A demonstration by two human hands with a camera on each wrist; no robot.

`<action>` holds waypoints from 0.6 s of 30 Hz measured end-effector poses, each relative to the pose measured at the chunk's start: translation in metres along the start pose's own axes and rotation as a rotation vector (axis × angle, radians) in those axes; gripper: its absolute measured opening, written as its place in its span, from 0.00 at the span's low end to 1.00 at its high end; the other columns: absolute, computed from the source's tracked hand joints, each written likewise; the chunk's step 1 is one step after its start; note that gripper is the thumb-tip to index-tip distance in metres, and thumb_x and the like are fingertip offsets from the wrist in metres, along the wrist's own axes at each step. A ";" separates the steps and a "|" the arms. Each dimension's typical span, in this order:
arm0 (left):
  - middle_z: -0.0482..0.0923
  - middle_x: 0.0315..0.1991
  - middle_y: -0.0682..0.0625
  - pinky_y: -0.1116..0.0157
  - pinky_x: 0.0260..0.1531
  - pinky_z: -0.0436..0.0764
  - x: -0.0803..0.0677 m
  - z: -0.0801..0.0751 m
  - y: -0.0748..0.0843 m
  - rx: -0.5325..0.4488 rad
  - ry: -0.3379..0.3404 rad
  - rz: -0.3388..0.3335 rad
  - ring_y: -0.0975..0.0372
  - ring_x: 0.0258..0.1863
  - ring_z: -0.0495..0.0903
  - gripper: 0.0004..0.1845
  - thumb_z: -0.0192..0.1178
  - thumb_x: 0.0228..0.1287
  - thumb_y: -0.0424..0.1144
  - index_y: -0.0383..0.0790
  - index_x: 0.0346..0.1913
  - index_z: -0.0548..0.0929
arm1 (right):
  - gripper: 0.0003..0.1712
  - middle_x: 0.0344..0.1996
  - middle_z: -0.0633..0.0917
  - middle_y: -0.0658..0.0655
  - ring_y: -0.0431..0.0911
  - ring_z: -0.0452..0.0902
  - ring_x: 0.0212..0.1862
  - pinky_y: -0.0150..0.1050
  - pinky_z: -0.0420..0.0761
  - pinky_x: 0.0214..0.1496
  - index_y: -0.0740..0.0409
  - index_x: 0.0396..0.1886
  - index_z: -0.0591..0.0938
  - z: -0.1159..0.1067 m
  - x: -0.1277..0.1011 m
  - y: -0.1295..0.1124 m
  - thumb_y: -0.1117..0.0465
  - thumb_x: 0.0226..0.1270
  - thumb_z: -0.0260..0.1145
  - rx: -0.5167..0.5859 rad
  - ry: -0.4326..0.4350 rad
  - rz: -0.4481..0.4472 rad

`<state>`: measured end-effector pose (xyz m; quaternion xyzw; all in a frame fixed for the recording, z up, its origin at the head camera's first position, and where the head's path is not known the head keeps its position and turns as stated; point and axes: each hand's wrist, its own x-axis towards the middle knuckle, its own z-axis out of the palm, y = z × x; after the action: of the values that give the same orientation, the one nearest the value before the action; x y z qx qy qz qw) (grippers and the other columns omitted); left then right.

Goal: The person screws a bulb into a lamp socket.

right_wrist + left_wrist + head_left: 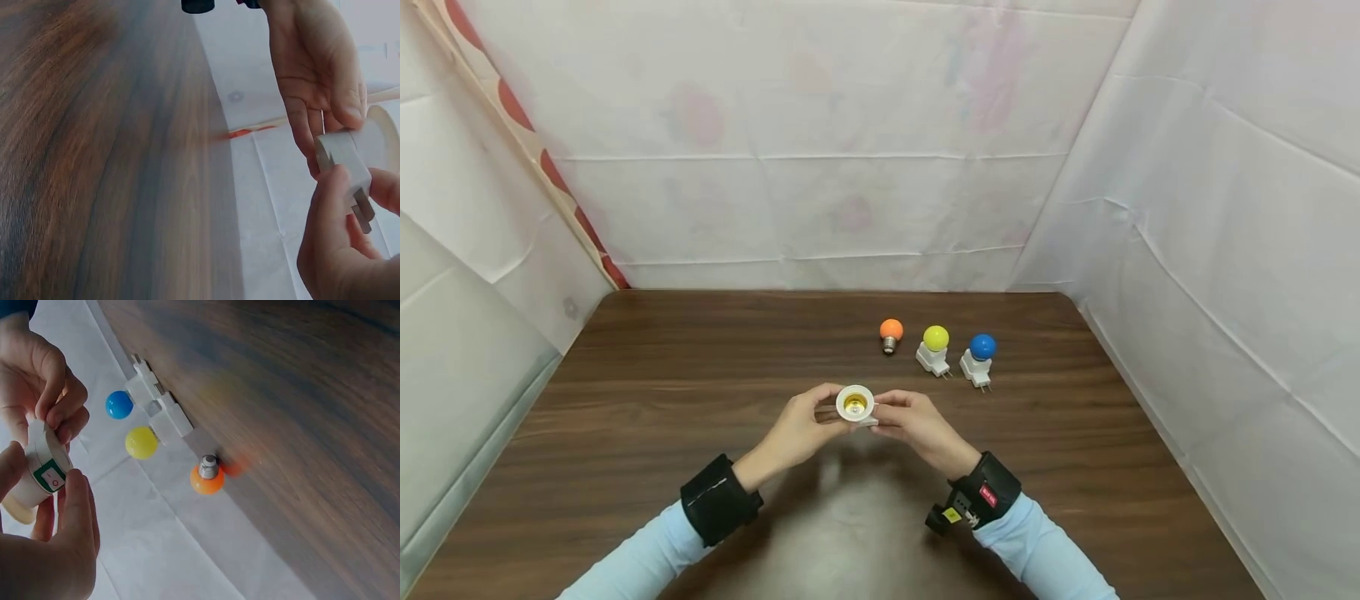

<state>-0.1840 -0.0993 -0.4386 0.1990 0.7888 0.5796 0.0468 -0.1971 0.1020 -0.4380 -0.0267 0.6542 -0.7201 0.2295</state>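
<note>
- Pale blue sleeves (647, 558) lowest in the head view, a black wrist strap (718, 498) on each forearm.
- Left hand (797, 429) pinching the rim side of a white plug-in lamp socket (855, 404); thumb and fingertips (72, 487) curled round the body, just by its green-framed rocker switch (49, 476).
- Right hand (910, 423) pinching the same socket from the other side; fingers closed on the plug end, metal prongs (362, 212) sticking out between thumb and fingers.
- Socket held off the brown wooden table (700, 375), over its middle, brass-lined mouth turned up toward the head camera.
- Farther back, right of centre, three small bulbs in a row: an orange bulb (891, 333) loose on the table with its screw base bare; a yellow bulb (936, 338) in a white socket; a blue bulb (982, 347) in another white socket, prongs toward the near side.
- White creased sheeting (865, 167) hung around the table on three sides, a red-patterned strip (542, 162) showing at the left.
</note>
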 end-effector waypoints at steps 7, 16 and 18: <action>0.78 0.49 0.40 0.69 0.45 0.80 0.001 0.006 -0.002 -0.018 -0.020 0.034 0.52 0.48 0.80 0.21 0.65 0.54 0.33 0.35 0.52 0.76 | 0.21 0.41 0.80 0.55 0.42 0.80 0.41 0.37 0.79 0.50 0.71 0.53 0.72 -0.006 -0.004 0.000 0.64 0.63 0.61 0.067 -0.025 0.054; 0.78 0.48 0.41 0.69 0.44 0.80 0.007 0.014 -0.005 -0.010 -0.039 0.045 0.53 0.46 0.81 0.20 0.66 0.54 0.34 0.35 0.51 0.77 | 0.21 0.41 0.79 0.56 0.43 0.80 0.43 0.38 0.79 0.51 0.73 0.54 0.70 -0.016 -0.007 0.006 0.66 0.64 0.59 0.151 -0.047 0.079; 0.77 0.49 0.40 0.68 0.45 0.80 0.010 0.013 -0.006 -0.007 -0.079 0.055 0.52 0.48 0.79 0.20 0.64 0.55 0.33 0.35 0.52 0.76 | 0.22 0.41 0.79 0.56 0.43 0.80 0.42 0.38 0.79 0.52 0.73 0.55 0.70 -0.018 -0.008 0.007 0.66 0.64 0.60 0.162 -0.028 0.074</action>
<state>-0.1911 -0.0857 -0.4468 0.2433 0.7786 0.5750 0.0627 -0.1941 0.1213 -0.4449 0.0063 0.5910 -0.7613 0.2666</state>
